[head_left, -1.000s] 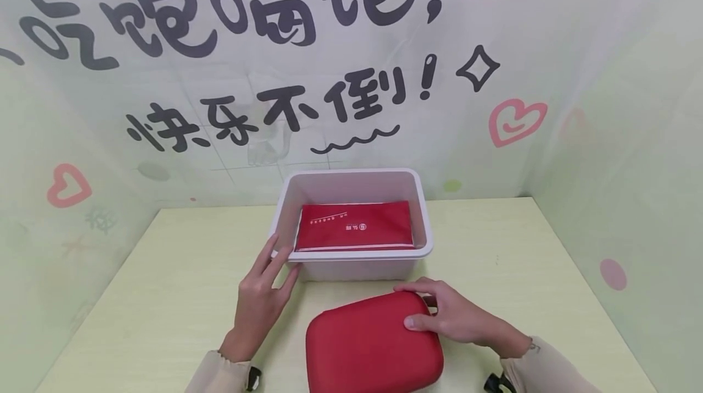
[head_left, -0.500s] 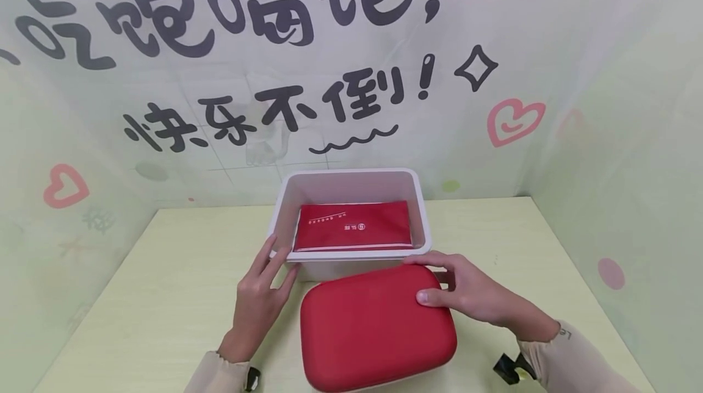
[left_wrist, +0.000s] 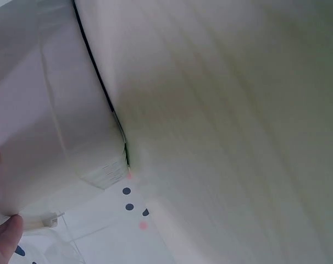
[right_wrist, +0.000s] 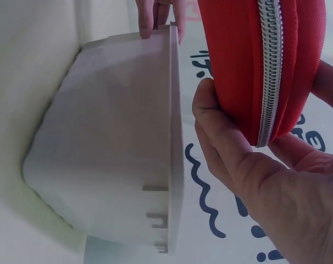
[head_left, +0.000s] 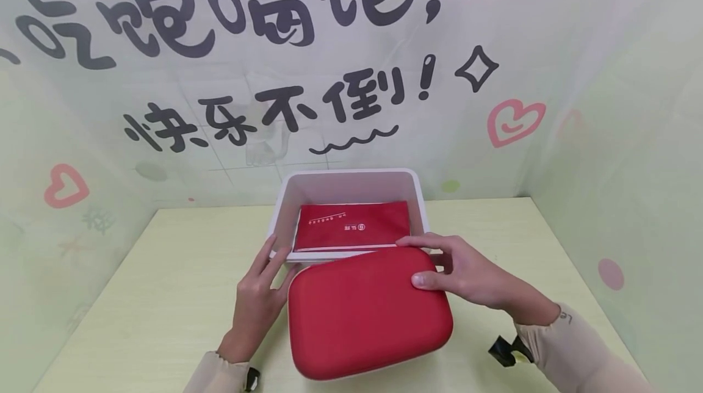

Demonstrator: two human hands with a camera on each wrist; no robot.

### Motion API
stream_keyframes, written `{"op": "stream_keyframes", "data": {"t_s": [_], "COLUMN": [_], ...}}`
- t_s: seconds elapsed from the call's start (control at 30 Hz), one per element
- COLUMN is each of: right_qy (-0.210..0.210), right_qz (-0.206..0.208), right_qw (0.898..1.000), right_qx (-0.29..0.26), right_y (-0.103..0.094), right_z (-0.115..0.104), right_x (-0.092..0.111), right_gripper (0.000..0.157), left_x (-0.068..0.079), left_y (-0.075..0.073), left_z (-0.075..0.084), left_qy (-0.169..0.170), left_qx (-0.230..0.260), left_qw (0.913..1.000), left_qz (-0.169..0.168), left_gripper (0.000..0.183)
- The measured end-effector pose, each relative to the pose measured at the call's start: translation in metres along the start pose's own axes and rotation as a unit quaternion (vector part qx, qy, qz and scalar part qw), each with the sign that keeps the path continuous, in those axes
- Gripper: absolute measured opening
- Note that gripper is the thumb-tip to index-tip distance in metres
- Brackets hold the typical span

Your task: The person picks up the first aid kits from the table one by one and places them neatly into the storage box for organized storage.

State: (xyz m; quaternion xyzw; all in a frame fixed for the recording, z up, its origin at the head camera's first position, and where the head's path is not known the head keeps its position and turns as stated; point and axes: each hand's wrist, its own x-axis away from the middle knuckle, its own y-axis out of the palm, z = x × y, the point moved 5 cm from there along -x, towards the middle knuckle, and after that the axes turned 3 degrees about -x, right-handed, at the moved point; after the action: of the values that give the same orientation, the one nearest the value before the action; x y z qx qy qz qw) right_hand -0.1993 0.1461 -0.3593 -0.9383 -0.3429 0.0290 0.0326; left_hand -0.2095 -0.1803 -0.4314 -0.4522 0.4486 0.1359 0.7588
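My right hand (head_left: 467, 274) grips a red zippered case (head_left: 368, 313) by its far right corner, thumb on the top face and fingers at the far edge. The case is held up, slightly tilted, overlapping the front of a white plastic bin (head_left: 351, 172). In the right wrist view its silver zipper (right_wrist: 271, 66) faces the camera, beside the bin's rim. At the bin's front left corner, my left hand (head_left: 259, 298) holds the rim between fingers and thumb; the thumb is partly behind the case. Inside the bin lies a flat red packet (head_left: 351, 225) with white print.
A pale wood-grain table (head_left: 181, 271) carries the bin near its back edge. Behind it a white printed curtain (head_left: 351, 118) with black lettering and pink hearts hangs close, with similar sheets on both sides.
My right hand has raised the red case off the table area and carried it forward to the bin's front rim, covering the bin's front wall. The left hand has stayed on the rim.
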Motion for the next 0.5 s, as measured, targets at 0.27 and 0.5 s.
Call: {"op": "stream_keyframes", "data": {"t_s": [0.27, 0.5], "right_qy": [0.024, 0.045], "right_qz": [0.042, 0.073], "right_qw": [0.999, 0.996], "right_qx": [0.013, 0.001], "right_y": [-0.014, -0.025], "right_z": [-0.009, -0.009], "right_x": [-0.012, -0.026], "right_gripper": [0.058, 0.059], "left_x": [-0.002, -0.001], "left_y": [-0.003, -0.001], "left_z": [0.002, 0.000], "left_qy": [0.017, 0.016], "left_qx": [0.001, 0.004], "left_qw": [0.9994, 0.9992], "left_qz": [0.030, 0.036], "left_gripper": [0.048, 0.045]}}
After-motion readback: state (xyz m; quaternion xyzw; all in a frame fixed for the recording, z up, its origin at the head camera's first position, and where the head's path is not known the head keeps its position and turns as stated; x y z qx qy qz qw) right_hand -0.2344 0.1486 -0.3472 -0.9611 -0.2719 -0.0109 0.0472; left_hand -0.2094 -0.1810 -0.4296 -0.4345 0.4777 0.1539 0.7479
